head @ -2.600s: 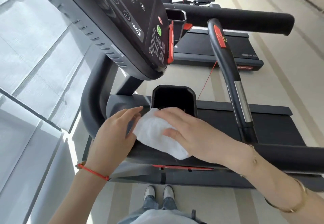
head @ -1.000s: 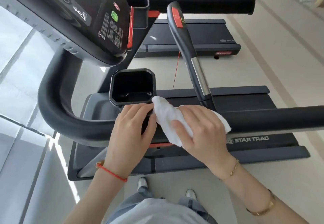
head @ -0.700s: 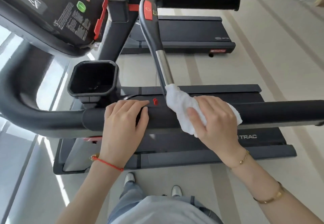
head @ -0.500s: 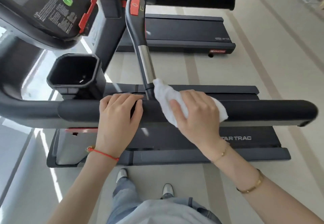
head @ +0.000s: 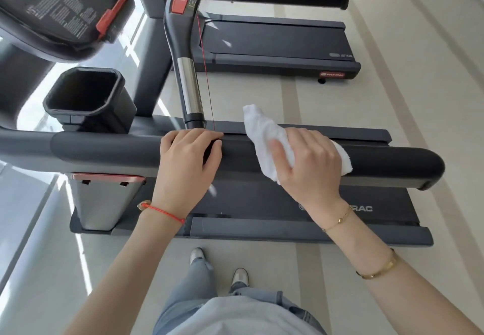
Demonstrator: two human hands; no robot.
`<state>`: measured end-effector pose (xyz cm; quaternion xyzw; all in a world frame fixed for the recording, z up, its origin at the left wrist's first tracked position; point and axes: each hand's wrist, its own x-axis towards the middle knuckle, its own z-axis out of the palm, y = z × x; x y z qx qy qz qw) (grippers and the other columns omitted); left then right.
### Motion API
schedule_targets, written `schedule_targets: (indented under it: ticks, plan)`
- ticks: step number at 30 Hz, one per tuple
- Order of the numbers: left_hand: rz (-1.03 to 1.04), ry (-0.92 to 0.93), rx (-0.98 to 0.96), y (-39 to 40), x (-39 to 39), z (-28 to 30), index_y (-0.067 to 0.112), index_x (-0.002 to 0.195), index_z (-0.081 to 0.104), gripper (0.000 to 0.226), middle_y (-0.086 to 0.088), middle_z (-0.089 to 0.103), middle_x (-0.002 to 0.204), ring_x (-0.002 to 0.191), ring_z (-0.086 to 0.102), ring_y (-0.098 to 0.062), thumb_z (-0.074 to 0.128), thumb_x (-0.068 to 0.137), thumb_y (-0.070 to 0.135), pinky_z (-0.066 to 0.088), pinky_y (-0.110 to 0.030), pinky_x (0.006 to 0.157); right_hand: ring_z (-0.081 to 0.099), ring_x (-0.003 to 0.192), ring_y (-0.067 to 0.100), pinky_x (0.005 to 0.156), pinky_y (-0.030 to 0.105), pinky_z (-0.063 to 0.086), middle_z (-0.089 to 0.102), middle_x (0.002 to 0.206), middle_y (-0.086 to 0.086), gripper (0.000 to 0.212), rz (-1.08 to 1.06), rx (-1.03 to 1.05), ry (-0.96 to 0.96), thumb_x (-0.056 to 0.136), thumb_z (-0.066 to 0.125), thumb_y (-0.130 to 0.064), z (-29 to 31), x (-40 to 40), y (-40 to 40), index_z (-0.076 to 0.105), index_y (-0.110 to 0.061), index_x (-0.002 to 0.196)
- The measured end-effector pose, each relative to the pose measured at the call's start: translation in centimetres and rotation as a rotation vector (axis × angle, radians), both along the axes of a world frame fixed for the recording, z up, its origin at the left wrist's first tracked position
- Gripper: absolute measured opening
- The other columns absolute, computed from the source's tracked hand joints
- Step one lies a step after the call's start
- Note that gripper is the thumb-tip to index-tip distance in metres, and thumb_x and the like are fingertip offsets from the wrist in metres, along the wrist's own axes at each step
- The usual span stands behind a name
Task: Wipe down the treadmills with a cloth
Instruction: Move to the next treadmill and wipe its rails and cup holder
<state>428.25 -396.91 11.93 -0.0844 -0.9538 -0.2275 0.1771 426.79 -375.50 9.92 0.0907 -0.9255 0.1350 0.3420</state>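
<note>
So the thing everything hinges on here is how the near handrail runs: it's a long dark padded bar lying straight left-to-right across the view, ending in a rounded tip on the right. The white cloth is draped over the top of it, and the right hand sits on that cloth, fingers curled over the far side of the bar and thumb on the near side, so it's basically wrapped around cloth and rail together. One corner of the cloth sticks up on the far-left side of the hand, another bit pokes out to the right.

The left hand is on the same rail, just to the left, fingers hooked over the top right by where the upright grip bar meets it. It holds no cloth, looks like it's just bracing. The two hands are near each other but not touching.

My read: the bare stretch of rail lies to the right of the cloth hand, along the bar's own axis, all the way to the tip. So the obvious move is sliding rightward along the bar, and the right hand is the one placed for it. The cup holder and console sit off to the far left, and the second treadmill is further back.
</note>
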Motion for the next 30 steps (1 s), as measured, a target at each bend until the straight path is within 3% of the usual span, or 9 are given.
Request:
schedule_targets:
  ticks: [4, 9, 19, 30]
  plan:
    - [0.010, 0.003, -0.016, 0.2, 0.0, -0.2, 0.018, 0.108, 0.071, 0.020, 0.005, 0.071, 0.105, 0.103, 0.062, -0.019, 0.053, 0.098, 0.019, 0.028, -0.033, 0.103, 0.041, 0.057, 0.023, 0.059, 0.036, 0.036, 0.049, 0.058, 0.002, 0.036, -0.008, -0.018, -0.052, 0.096, 0.045, -0.039, 0.5, -0.5, -2.1, 0.039, -0.018, 0.068]
    - [0.011, 0.010, -0.039, 0.1, -0.1, -0.3, 0.019, 0.108, 0.071, 0.022, 0.005, 0.071, 0.106, 0.104, 0.062, -0.019, 0.051, 0.099, 0.020, 0.030, -0.035, 0.101, 0.048, 0.061, 0.025, 0.061, 0.035, 0.037, 0.055, 0.064, 0.002, 0.033, 0.045, -0.018, -0.009, 0.096, 0.050, -0.038, -0.1, -0.3, -3.0, 0.059, -0.013, 0.077]
    - [-0.044, 0.002, -0.012, 0.5, -0.5, -0.1, 0.018, 0.107, 0.071, 0.021, 0.005, 0.071, 0.102, 0.097, 0.062, -0.020, 0.052, 0.098, 0.017, 0.033, -0.037, 0.100, 0.061, 0.074, 0.026, 0.071, 0.039, 0.049, 0.067, 0.080, 0.004, 0.035, 0.122, 0.007, 0.060, 0.098, 0.047, -0.036, -0.7, -0.2, -1.2, 0.069, -0.009, 0.094]
    - [-0.228, -0.067, -0.001, 7.0, -1.2, 0.4, 0.018, 0.104, 0.070, 0.020, 0.005, 0.068, 0.094, 0.088, 0.060, -0.020, 0.051, 0.098, 0.018, 0.038, -0.037, 0.093, 0.060, 0.106, 0.029, 0.101, 0.036, 0.043, 0.068, 0.111, 0.007, 0.036, 0.032, 0.025, 0.088, 0.098, 0.046, -0.033, -1.8, 1.4, 5.8, 0.067, -0.006, 0.111]
